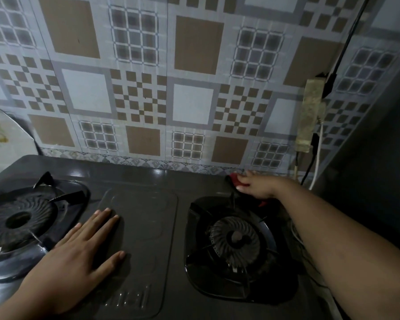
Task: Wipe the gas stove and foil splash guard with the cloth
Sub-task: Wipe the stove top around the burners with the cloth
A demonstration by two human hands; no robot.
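Note:
A dark two-burner gas stove (143,181) fills the lower view. My left hand (79,255) lies flat, fingers spread, on its middle panel between the burners. My right hand (256,184) reaches to the stove's far right corner and presses a red cloth (234,176) there, mostly hidden under the fingers. The left burner (21,218) and right burner (234,239) each carry a black pan support. A shiny foil splash guard (5,132) stands at the far left edge, stained brown.
A patterned tile-print wall (194,100) rises right behind the stove. A grimy power strip (310,116) hangs on the wall at the right, with black and white cables (314,167) dropping beside the stove's right corner.

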